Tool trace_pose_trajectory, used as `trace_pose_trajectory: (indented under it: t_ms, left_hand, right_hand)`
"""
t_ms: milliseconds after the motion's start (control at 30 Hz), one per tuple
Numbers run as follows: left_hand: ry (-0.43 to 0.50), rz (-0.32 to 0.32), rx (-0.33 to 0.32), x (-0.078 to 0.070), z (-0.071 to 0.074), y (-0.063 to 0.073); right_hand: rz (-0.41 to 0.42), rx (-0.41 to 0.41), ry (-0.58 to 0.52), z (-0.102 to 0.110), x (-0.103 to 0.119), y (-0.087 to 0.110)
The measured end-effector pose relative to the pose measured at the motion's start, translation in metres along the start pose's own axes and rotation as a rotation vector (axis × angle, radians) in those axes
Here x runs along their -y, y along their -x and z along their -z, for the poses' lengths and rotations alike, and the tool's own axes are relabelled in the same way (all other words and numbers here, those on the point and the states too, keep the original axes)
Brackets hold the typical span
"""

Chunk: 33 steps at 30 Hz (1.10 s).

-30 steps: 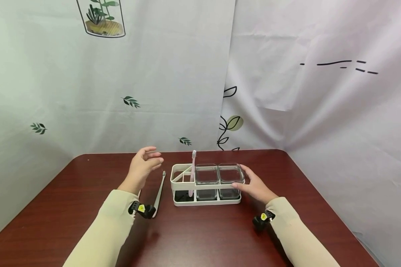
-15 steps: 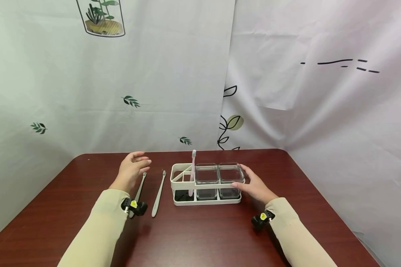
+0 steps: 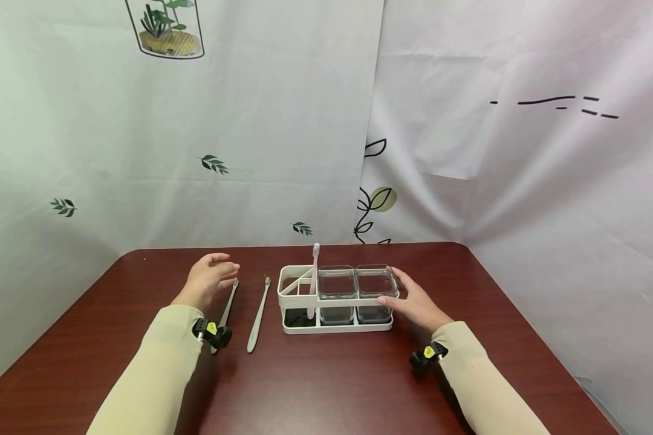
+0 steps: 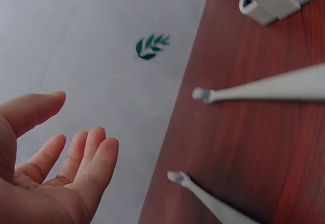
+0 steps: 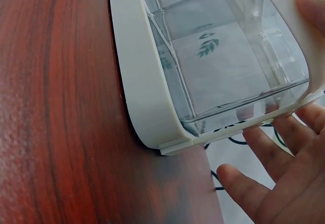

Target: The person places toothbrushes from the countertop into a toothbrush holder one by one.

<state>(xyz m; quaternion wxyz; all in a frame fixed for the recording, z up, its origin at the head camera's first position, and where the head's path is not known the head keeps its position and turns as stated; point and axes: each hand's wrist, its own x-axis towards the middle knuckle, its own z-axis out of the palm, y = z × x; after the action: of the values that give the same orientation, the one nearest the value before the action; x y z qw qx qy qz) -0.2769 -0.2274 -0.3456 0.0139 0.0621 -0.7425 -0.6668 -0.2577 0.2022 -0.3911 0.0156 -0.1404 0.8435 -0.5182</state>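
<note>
Toothbrushes (image 3: 259, 318) lie near the loose, empty left hand (image 3: 207, 280); the right hand (image 3: 412, 303) grips the rack (image 3: 337, 329).

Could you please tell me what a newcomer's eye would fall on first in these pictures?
Probably the white rack near the middle of the dark red table, with a pink toothbrush standing in it beside two clear containers. The right hand grips the rack's right end. Next come two pale toothbrushes lying left of the rack, the left hand near the outer one, holding nothing.
</note>
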Motion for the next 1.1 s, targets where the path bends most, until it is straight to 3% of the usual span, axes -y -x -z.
trace_pose_trajectory:
  t_ms: [433,967,1100]
  left_hand:
    - [-0.167,0.047,-0.023,0.013,0.007,-0.005]
    - [-0.281,0.095,-0.045,0.031,0.016,-0.013]
    - [-0.309,0.094,-0.023,0.033,0.016,-0.014]
  right_hand:
    - [-0.016,-0.007,0.020,0.002,-0.001,0.001]
    - [-0.014,-0.002,0.011,-0.001,0.001,0.000]
    - [-0.022,-0.005,0.005,0.000,0.002,0.002]
